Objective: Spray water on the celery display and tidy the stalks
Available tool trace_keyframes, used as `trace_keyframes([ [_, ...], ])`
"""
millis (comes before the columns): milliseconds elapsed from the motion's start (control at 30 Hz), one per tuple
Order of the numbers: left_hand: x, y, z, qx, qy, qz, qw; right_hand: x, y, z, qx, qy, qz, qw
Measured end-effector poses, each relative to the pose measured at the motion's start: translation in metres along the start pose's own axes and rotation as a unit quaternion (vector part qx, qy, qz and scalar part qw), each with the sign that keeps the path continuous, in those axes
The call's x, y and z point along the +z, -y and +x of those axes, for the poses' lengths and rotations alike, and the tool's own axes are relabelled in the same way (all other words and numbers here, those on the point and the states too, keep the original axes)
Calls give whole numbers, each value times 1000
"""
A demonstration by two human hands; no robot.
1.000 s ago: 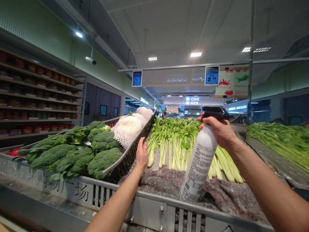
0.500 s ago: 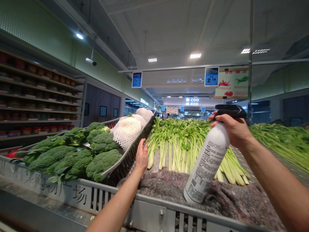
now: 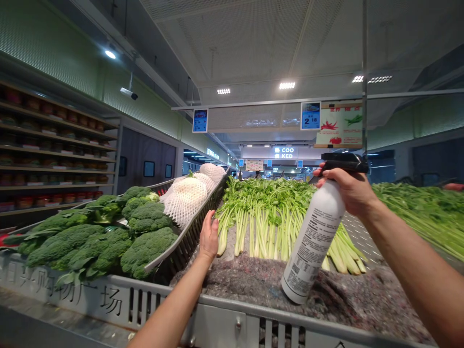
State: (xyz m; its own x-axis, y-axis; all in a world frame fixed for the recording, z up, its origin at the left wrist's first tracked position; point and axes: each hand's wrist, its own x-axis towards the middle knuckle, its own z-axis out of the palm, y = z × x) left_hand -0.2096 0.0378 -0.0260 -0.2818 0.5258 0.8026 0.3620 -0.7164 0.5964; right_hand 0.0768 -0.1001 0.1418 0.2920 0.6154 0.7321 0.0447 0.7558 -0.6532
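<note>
My right hand [image 3: 350, 186] is wrapped round the black trigger head of a white spray bottle [image 3: 313, 239], which leans with its base toward the lower left. The bottle hangs over a grey felt blanket [image 3: 250, 278] and hides part of the celery [image 3: 270, 222] behind it. Rows of celery stalks lie with their pale ends toward me and leaves away. By the slotted divider [image 3: 190, 232], left of the celery, is my left hand [image 3: 209, 237]. Its fingers point up and forward, holding nothing; whether it touches the divider I cannot tell.
Broccoli heads [image 3: 99, 241] fill the left bin, with pale vegetables in foam nets [image 3: 184, 195] behind them. A grey slotted rail [image 3: 217, 314] runs along the front. Price signs [image 3: 311, 116] hang overhead. Shelves of jars [image 3: 54, 150] stand at the left, more greens [image 3: 416, 212] at the right.
The view has shifted slightly, so the bins and signs appear farther left. The spray bottle tilts slightly less, its base a little farther right. My left hand stays beside the divider.
</note>
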Motion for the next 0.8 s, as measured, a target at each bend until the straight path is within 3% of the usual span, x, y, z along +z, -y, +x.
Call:
trace_keyframes([
  [133,0,-1,0,-3,14,20,1000,-13,-4,9,-9,-23,-59,998],
  [267,0,0,1,0,13,20,1000,-35,-19,10,31,-32,-131,990],
  [467,2,0,0,5,21,31,999,-63,-27,1,50,-72,-134,987],
  [800,29,-27,9,64,2,32,997,-66,-23,-6,29,-93,-104,990],
])
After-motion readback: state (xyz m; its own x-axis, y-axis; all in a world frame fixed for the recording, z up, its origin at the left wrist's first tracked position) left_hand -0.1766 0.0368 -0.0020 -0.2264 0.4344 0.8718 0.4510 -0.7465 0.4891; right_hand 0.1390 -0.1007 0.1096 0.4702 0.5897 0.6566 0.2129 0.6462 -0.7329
